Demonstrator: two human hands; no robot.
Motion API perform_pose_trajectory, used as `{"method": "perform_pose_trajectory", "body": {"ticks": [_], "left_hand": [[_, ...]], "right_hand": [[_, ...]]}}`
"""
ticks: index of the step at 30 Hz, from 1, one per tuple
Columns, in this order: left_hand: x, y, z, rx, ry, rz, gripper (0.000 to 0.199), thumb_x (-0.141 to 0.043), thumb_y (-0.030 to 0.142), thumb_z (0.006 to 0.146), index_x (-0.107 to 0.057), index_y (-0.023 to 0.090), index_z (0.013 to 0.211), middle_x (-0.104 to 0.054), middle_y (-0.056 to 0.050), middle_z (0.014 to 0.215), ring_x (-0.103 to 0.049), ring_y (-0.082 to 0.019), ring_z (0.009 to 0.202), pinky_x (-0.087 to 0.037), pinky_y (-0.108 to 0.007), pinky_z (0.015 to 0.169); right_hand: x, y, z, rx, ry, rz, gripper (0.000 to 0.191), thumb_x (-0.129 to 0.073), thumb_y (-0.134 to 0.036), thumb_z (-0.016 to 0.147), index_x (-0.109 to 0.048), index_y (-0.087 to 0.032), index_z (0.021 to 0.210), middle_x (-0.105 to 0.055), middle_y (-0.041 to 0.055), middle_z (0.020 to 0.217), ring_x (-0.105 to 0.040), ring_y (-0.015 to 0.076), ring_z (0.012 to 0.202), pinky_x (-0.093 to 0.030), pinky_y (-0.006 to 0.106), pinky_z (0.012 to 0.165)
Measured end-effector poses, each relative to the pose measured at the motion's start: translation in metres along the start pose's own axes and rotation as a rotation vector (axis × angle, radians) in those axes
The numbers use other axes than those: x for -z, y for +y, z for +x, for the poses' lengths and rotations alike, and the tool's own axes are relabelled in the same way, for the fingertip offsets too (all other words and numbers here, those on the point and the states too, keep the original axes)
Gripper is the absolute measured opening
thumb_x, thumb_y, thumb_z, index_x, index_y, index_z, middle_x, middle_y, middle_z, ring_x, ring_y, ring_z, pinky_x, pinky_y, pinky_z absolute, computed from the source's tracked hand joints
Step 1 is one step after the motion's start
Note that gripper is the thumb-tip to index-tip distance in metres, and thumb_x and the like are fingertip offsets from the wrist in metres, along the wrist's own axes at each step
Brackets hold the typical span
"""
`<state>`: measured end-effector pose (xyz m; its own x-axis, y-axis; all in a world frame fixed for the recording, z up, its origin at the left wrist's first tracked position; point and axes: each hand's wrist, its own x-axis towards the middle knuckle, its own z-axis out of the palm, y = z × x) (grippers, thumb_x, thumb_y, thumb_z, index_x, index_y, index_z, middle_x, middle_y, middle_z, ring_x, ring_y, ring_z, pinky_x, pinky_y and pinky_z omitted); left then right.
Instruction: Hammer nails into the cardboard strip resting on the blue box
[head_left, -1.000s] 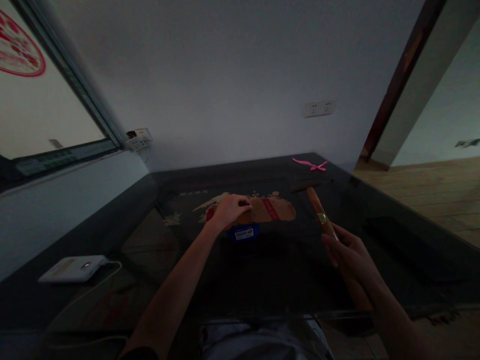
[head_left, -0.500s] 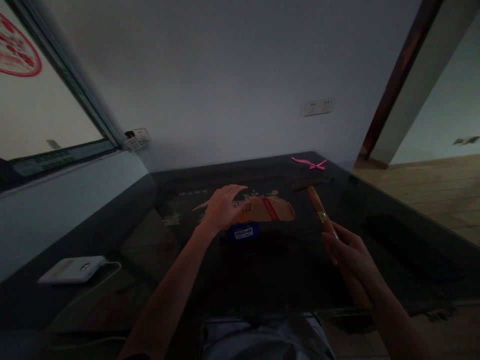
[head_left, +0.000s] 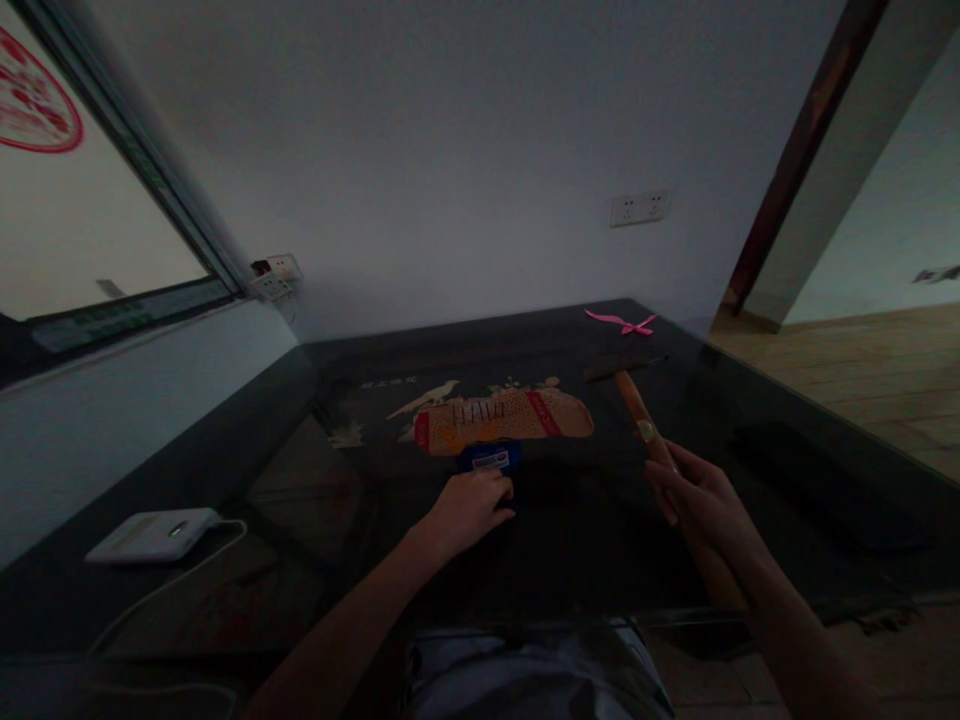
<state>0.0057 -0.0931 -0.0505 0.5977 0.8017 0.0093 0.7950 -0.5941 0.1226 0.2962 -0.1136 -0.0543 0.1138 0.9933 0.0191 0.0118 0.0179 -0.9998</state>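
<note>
on the dark table [head_left: 577, 555], a bare strip lies between the left hand [head_left: 471, 508] and the right hand [head_left: 697, 490], with room for a hand to pass. straight ahead of the left hand, a blue container [head_left: 489, 457] blocks the way; a long tan board [head_left: 517, 418] stretches crosswise over or behind it, which is unclear. a hammer [head_left: 634, 400] slants forward from the right hand, its head barring the route to a pink ribbon [head_left: 634, 326]. a white device [head_left: 154, 535] and cable obstruct the near left.

The hammer handle [head_left: 636, 403] looks like smooth wood, the dark tabletop [head_left: 577, 540] glossy, the wall [head_left: 450, 180] matt.
</note>
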Motion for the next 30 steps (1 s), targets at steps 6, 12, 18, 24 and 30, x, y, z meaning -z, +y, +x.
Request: {"method": "perform_pose_trajectory", "body": {"ticks": [6,12,18,24,30], "left_hand": [[-0.008,0.0,0.006,0.001,-0.028,0.111,0.009,-0.052,0.019,0.081,-0.061,0.018,0.083,-0.065,-0.007,0.088,-0.062,-0.019,0.081,-0.047,-0.027,0.07],[-0.011,0.004,0.013,-0.009,-0.022,0.221,0.018,-0.045,0.014,0.081,-0.063,0.014,0.083,-0.066,-0.012,0.084,-0.063,-0.023,0.078,-0.048,-0.032,0.069],[0.008,0.011,0.008,-0.011,-0.001,-0.109,0.017,-0.055,0.015,0.075,-0.063,0.019,0.09,-0.067,-0.003,0.08,-0.062,-0.017,0.072,-0.046,-0.024,0.063],[0.06,0.014,0.015,-0.103,0.208,-0.47,0.022,-0.053,0.019,0.08,-0.065,0.02,0.098,-0.068,-0.003,0.088,-0.061,-0.013,0.077,-0.046,-0.023,0.072],[0.077,-0.015,0.056,0.007,0.619,-0.52,0.013,-0.057,0.026,0.079,-0.062,0.017,0.087,-0.066,-0.003,0.085,-0.06,-0.013,0.077,-0.048,-0.026,0.074]], "right_hand": [[0.0,-0.001,-0.001,-0.003,0.017,-0.013,0.057,-0.067,-0.043,0.066,-0.054,-0.012,0.112,-0.046,-0.0065,0.052,-0.04,0.0075,0.034,-0.031,0.022,0.033],[0.002,0.003,0.0,0.005,-0.008,-0.029,0.057,-0.065,-0.042,0.069,-0.052,-0.012,0.115,-0.046,-0.007,0.05,-0.039,0.0069,0.034,-0.03,0.021,0.035],[0.002,0.003,0.0,0.018,-0.014,-0.037,0.056,-0.065,-0.043,0.069,-0.053,-0.012,0.114,-0.046,-0.0068,0.052,-0.039,0.007,0.035,-0.029,0.021,0.035],[0.001,0.0,-0.001,0.007,0.003,-0.054,0.06,-0.065,-0.044,0.068,-0.053,-0.011,0.117,-0.046,-0.0067,0.05,-0.039,0.0075,0.034,-0.031,0.022,0.034],[0.0,0.002,0.0,-0.004,0.021,-0.026,0.064,-0.067,-0.045,0.065,-0.053,-0.012,0.118,-0.045,-0.0072,0.049,-0.038,0.0076,0.033,-0.029,0.022,0.033]]}}
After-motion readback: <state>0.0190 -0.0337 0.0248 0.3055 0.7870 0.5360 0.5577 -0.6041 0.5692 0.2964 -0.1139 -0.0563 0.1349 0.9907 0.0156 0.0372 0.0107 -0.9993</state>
